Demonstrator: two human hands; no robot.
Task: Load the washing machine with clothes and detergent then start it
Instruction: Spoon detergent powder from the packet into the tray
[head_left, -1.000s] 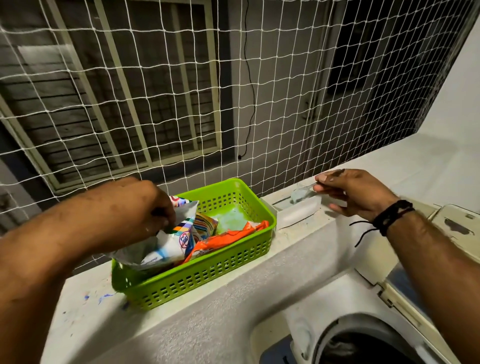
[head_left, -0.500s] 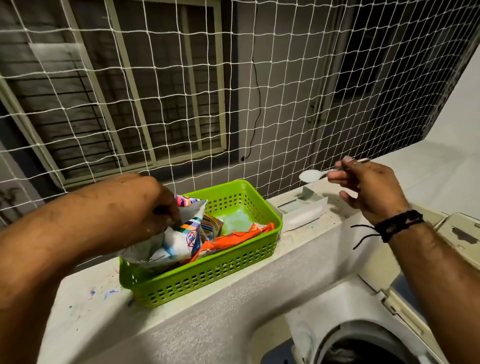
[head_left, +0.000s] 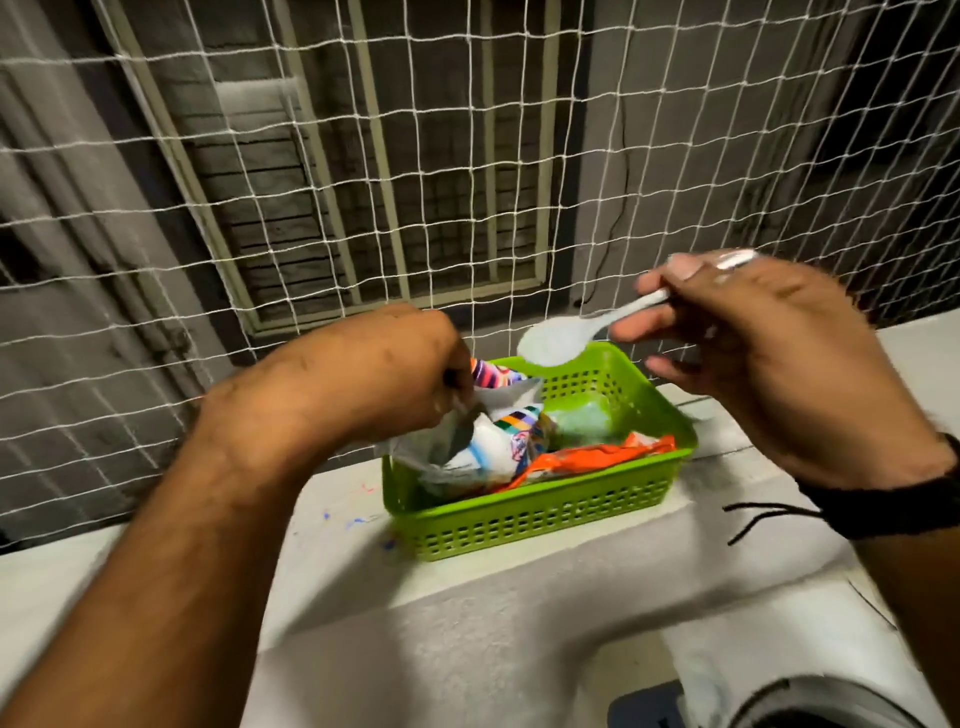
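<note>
The detergent bag (head_left: 483, 447) sits in the left end of the green basket (head_left: 545, 519) on the ledge (head_left: 337, 519), its torn mouth turned up and pulled toward the left hand (head_left: 395, 379); that hand's fingers are curled tight and pinch the bag's upper edge, which I judge keeps the mouth open and steady for scooping; just right of that pinch and a little above it hangs the bowl of the white spoon (head_left: 556, 340), over the basket's back rim and close to the bag's mouth; the right hand (head_left: 769, 364) holds the spoon's handle between thumb and first fingers, the other fingers loosely spread below, the bowl pointing left and slightly down, likely so it can dip straight into the powder; whether the bowl carries anything I cannot tell, since it is blurred; an orange packet (head_left: 597, 457) lies in the basket just right of the bag, under the spoon's reach; the washer's (head_left: 831, 701) open rim shows at the lower right, well below the right wrist and well apart from the bag, so the powder must be carried there; compared with half a second ago, the spoon has swung from out over the ledge, right of the basket, to above the basket beside the bag; the left hand keeps its same pinch on the bag, and the bag and basket have not shifted.
</note>
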